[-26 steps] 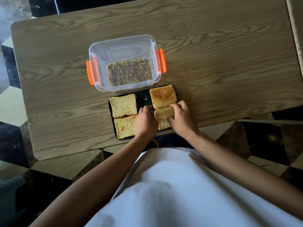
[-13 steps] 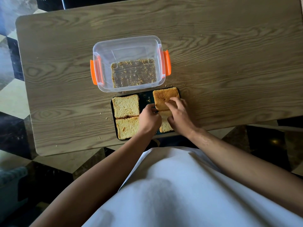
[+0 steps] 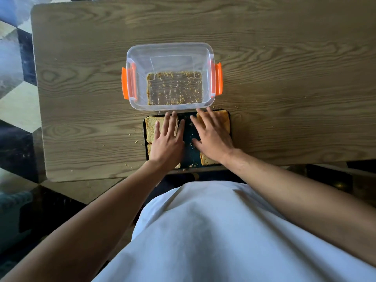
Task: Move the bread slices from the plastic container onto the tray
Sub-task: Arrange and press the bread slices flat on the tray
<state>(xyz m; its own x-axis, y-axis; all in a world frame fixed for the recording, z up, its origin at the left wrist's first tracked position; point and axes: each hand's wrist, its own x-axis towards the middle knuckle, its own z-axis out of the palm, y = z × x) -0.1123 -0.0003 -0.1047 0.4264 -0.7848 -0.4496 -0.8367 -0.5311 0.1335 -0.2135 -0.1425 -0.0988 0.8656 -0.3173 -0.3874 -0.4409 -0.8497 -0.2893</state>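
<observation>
The bread slices [image 3: 151, 127] lie on the dark tray [image 3: 190, 153] at the counter's near edge, in two columns with a bare strip of tray between them. The left hand [image 3: 167, 142] lies flat over the left column, fingers [image 3: 167, 124] spread and straight, gripping nothing; the right hand [image 3: 213, 137] lies the same way over the right column, fingers splayed toward the far rim. The hands hide most of each slice, so only corners and edges show. Just beyond the tray, touching or nearly touching its far rim, stands the plastic container [image 3: 171, 53] with orange latches, holding only crumbs. The counter [image 3: 284, 78] is bare to the right and far side; the tray's near rim overhangs or meets the counter edge, which I cannot tell.
</observation>
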